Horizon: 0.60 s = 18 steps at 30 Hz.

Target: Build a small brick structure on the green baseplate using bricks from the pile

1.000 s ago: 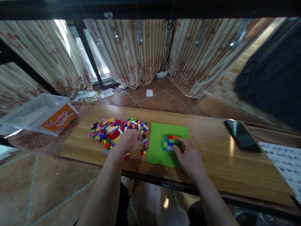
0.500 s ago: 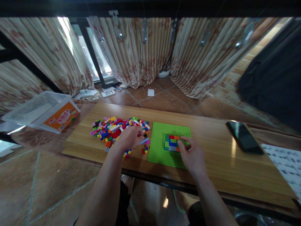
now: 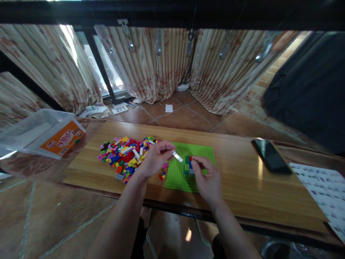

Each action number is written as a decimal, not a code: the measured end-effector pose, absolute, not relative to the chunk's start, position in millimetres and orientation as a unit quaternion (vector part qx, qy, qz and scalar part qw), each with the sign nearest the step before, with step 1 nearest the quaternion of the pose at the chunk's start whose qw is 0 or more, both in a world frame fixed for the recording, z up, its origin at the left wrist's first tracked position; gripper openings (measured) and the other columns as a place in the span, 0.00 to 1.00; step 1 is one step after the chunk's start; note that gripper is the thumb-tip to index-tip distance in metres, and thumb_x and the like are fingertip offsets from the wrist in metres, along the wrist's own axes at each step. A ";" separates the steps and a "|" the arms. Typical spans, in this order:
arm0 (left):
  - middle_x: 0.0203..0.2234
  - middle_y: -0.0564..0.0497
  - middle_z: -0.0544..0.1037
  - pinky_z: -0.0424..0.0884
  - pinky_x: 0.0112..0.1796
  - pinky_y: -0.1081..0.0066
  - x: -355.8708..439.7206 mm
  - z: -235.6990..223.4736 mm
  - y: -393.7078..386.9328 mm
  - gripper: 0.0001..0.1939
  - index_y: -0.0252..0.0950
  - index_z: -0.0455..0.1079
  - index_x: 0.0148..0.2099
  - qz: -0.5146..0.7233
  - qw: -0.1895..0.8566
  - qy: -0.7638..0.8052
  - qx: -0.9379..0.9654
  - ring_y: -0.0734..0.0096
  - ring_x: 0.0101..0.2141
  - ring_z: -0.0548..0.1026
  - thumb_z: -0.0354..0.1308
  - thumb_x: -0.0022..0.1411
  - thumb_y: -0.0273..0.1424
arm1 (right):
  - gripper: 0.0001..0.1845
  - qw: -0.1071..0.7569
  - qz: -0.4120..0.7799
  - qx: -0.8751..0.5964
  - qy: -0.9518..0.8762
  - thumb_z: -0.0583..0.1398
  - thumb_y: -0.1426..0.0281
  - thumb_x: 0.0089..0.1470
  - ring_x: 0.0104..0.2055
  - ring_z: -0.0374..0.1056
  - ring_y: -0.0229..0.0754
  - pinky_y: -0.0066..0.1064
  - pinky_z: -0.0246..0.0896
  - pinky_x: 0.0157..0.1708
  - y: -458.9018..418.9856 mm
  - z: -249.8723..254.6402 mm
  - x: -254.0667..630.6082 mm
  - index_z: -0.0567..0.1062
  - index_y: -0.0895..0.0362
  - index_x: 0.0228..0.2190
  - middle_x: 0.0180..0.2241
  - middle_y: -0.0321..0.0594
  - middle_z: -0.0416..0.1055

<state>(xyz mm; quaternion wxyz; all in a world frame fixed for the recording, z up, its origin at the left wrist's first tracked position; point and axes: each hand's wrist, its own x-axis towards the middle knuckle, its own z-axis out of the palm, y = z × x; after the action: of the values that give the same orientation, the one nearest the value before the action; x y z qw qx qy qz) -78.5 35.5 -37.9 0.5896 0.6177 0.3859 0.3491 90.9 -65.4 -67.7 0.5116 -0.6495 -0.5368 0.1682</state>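
My left hand (image 3: 159, 158) pinches a long pale building brick (image 3: 178, 156), held out over the left part of the green baseplate (image 3: 175, 181). On the baseplate sits a low block of multicoloured bricks (image 3: 187, 165), with green, red and blue ones showing. Thumb and fingers of my right hand (image 3: 207, 176) close over the right side of this block and hide much of it. A spread pile of loose bricks (image 3: 129, 151) lies left of the baseplate, partly behind my left hand.
A clear plastic box (image 3: 35, 133) with an orange label stands at the far left. Toward the right lie a black phone (image 3: 271, 156) and a printed white sheet (image 3: 318, 190). The wooden tabletop (image 3: 237, 190) ends at a front edge above my legs.
My left hand has come away from the pile, to the right, with the pale brick between its fingers. My right hand has shifted left over the block, covering more of it.
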 end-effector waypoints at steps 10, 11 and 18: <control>0.34 0.48 0.80 0.74 0.42 0.69 -39.9 -57.0 23.6 0.07 0.33 0.74 0.39 0.375 0.525 0.375 0.665 0.70 0.36 0.77 0.56 0.58 0.24 | 0.15 0.505 0.199 -0.659 -0.521 0.57 0.61 0.59 0.38 0.72 0.44 0.36 0.66 0.41 -57.6 -70.5 100.0 0.79 0.55 0.39 0.37 0.42 0.78; 0.35 0.48 0.80 0.74 0.43 0.69 -36.7 -58.2 22.8 0.08 0.33 0.74 0.39 0.373 0.512 0.375 0.677 0.70 0.37 0.77 0.56 0.58 0.23 | 0.15 0.501 0.191 -0.663 -0.522 0.57 0.61 0.59 0.38 0.72 0.44 0.36 0.66 0.41 -56.2 -70.9 103.8 0.79 0.55 0.39 0.37 0.42 0.78; 0.41 0.47 0.81 0.73 0.49 0.66 -27.8 -59.0 22.4 0.13 0.35 0.76 0.43 0.309 0.370 0.430 0.763 0.66 0.43 0.78 0.53 0.61 0.21 | 0.15 0.436 0.129 -0.696 -0.556 0.55 0.63 0.59 0.42 0.71 0.49 0.41 0.64 0.45 -46.4 -79.7 125.8 0.80 0.56 0.37 0.39 0.46 0.78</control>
<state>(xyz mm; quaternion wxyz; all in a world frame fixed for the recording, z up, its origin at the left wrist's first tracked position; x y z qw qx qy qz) -27.8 22.4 -59.0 0.3698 0.7631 0.4305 0.3091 125.8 -46.4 -79.7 0.4358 -0.6961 -0.5558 0.1290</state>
